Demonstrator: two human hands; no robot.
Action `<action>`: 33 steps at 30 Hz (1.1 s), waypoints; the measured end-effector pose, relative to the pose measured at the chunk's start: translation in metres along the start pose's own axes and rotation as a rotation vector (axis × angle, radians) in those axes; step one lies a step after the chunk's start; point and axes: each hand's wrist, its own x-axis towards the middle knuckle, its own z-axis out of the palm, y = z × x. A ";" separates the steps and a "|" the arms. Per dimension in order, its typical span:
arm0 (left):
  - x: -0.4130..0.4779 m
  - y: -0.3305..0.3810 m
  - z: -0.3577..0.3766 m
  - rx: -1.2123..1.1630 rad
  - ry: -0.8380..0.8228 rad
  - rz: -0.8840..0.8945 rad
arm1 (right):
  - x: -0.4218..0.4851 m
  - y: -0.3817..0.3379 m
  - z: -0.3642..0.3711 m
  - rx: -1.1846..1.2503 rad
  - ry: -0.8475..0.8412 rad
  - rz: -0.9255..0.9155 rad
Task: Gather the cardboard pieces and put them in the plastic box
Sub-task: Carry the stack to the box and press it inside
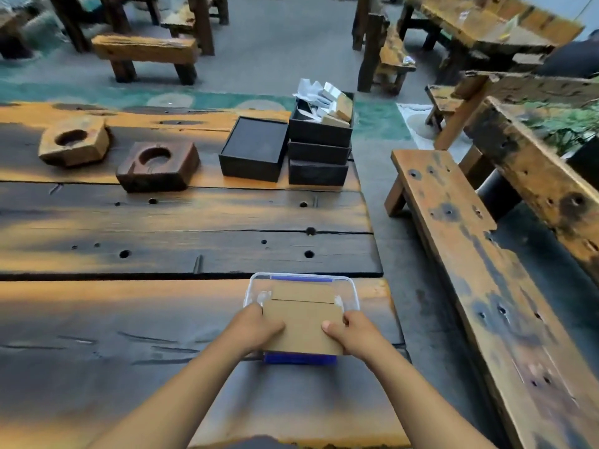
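I have both hands, left [259, 325] and right [353, 332], in a closed grip on the cardboard stack [303, 325] over the clear plastic box [351, 288]; tilted, its pieces could jam on the rim.

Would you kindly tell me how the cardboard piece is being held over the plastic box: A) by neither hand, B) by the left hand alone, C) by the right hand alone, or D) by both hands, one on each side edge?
D: the left hand and right hand each grip a side edge of the cardboard piece above the plastic box.
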 end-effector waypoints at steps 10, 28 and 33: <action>0.028 -0.002 0.001 0.091 0.031 0.005 | 0.034 -0.010 0.000 -0.088 -0.055 0.045; 0.056 -0.012 0.008 0.314 -0.014 0.009 | 0.060 -0.004 0.013 -0.265 -0.053 0.149; 0.060 -0.012 0.015 0.376 -0.052 0.001 | 0.065 0.001 0.013 -0.284 -0.052 0.184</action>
